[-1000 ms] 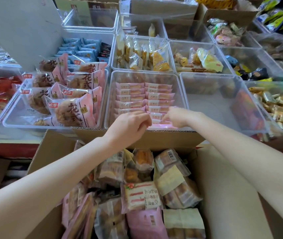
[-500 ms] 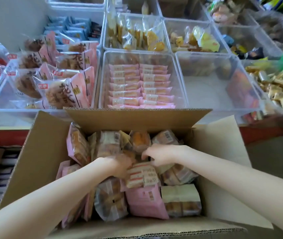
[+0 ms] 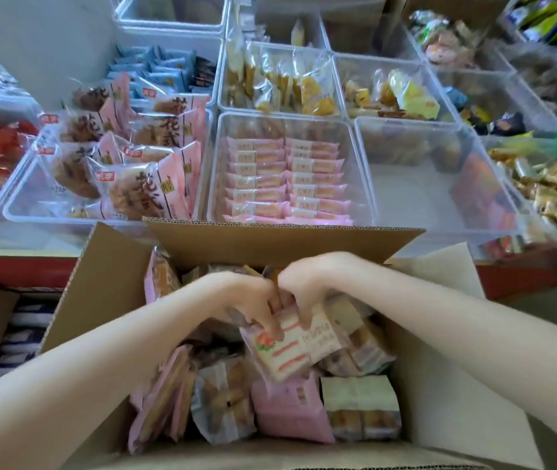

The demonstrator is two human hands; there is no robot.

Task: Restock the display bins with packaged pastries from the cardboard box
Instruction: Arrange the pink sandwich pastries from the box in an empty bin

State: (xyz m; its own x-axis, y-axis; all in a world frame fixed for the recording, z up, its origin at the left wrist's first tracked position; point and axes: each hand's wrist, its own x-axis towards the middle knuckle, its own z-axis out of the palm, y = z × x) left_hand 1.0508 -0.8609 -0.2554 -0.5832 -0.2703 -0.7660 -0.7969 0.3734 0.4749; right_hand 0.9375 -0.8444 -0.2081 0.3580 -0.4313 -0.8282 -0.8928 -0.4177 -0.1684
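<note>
Both your hands are down inside the box (image 3: 118,286), which stands against the front of the table (image 3: 16,269) so the bins sit just beyond its far flap. Your left hand (image 3: 246,296) and right hand (image 3: 307,286) meet over one white packet (image 3: 290,347) with pink stripes; each grip pinches its upper edge, fingers curled. The packet lies tilted atop the loose pile, not yet lifted clear. The pink-row bin (image 3: 212,171) directly ahead holds matching packets in two neat rows, the likely destination.

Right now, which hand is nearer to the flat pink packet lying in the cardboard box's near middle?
Left. The left hand is above it, slightly left; the right hand sits farther up-right from the pink packet.
</note>
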